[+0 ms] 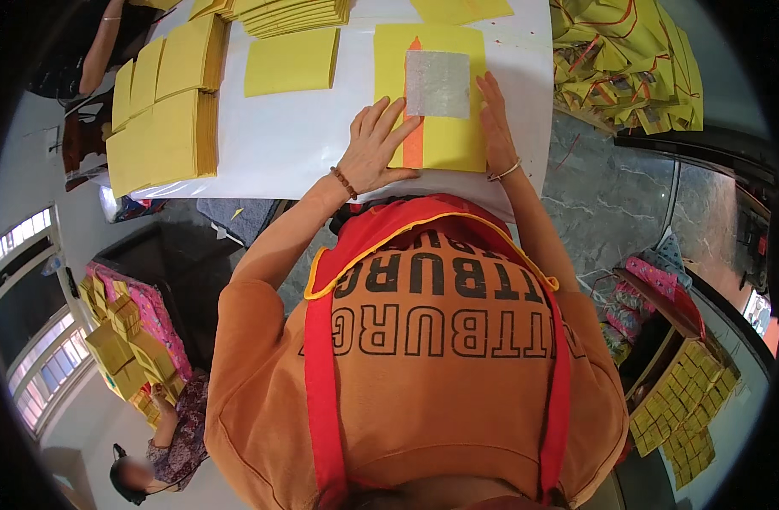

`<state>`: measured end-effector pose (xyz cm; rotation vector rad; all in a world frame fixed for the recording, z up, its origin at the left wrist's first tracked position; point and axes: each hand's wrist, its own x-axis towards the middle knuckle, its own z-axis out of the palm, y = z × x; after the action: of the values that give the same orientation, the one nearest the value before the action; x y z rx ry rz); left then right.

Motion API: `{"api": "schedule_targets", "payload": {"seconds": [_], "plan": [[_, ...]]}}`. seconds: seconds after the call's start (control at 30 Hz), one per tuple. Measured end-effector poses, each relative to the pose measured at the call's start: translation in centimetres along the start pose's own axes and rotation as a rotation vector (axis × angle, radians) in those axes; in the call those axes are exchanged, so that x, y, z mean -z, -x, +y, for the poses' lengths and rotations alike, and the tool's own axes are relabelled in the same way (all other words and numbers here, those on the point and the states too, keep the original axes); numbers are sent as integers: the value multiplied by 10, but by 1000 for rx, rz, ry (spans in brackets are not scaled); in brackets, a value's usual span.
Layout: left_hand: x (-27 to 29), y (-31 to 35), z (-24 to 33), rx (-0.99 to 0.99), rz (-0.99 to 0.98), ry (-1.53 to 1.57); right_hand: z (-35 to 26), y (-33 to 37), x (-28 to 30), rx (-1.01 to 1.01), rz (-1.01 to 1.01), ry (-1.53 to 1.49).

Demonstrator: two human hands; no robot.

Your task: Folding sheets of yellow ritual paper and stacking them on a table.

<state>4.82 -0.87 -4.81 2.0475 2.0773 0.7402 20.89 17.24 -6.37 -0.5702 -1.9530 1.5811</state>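
White tabletop (236, 144) fills the far half of the view, with stacks (164, 140) of yellow paper along its left side and a loose sheet (291, 64) between them and the work. Beyond its right edge sits a yellow heap (636, 68) tangled with red strings. A co-worker (181, 442) is at the lower left, beside more yellow bundles (130, 340).

Straight in front of the person, near the table's near edge, lies a yellow sheet (466, 153), its long axis running away from the body. On it, an orange strip (413, 153) runs the same way, left of centre, its far end pointed. A silver square (439, 83) lies flat over part of the strip and reaches rightward.

The square sits between the two hands. The left hand (376, 144) is nearer: its fingers are spread and unclenched, tips just beside the square's left edge, thumb on the strip just below it. The right hand (497, 127) is loosely extended along the sheet's right edge, grasping nothing visible; whether its fingertips press the paper I cannot tell.
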Motion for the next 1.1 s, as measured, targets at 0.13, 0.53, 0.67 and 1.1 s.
{"api": "schedule_targets", "payload": {"seconds": [0.13, 0.53, 0.67, 1.1], "plan": [[11, -2, 7, 18, -50, -49, -6, 6, 9, 175, -68, 307], [18, -2, -4, -87, -96, -110, -7, 12, 3, 257, -176, 360], [14, -3, -3, -83, -96, -90, -2, 12, -2, 252, -124, 316], [33, -2, 1, -138, -136, -57, -17, 22, 16, 247, -239, 541]]}}
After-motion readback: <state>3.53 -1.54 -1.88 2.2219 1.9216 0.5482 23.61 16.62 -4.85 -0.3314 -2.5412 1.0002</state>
